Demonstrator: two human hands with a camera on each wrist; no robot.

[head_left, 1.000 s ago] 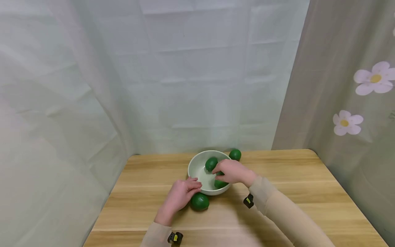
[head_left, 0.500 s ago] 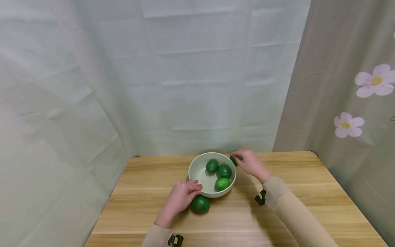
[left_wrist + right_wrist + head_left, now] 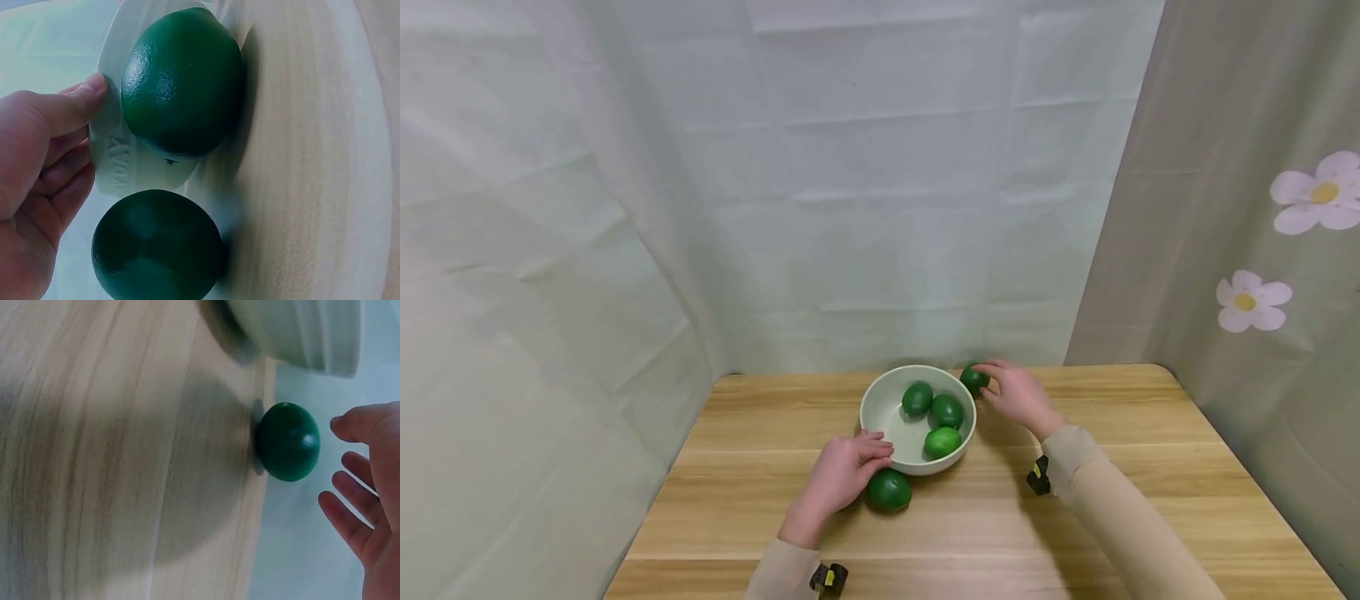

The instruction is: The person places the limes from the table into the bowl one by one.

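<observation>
A pale bowl (image 3: 880, 412) holds two dark green limes (image 3: 917, 399) and a brighter green lime (image 3: 942, 442). My left hand (image 3: 841, 468) pinches its near-left rim, thumb against the outer wall in the left wrist view. Below that hand, a dark lime (image 3: 889, 490) lies against the bowl's front; the left wrist view shows another dark lime (image 3: 156, 247) beside it, mostly hidden from the head view. Past the bowl's far right side, one more dark lime (image 3: 289, 442) rests near the table's back edge. My right hand (image 3: 1018, 396) is beside it, fingers spread and apart from it.
The wooden table (image 3: 1075, 517) has its back edge just behind the bowl. A pale curtain (image 3: 910, 183) hangs beyond it, and a flowered curtain (image 3: 1195, 225) hangs at the right. A small black wrist camera (image 3: 1039, 475) sits under the right sleeve.
My right hand has left the bowl, letting go of a dark lime there, and moved to the far right lime. The left hand has stayed on the rim.
</observation>
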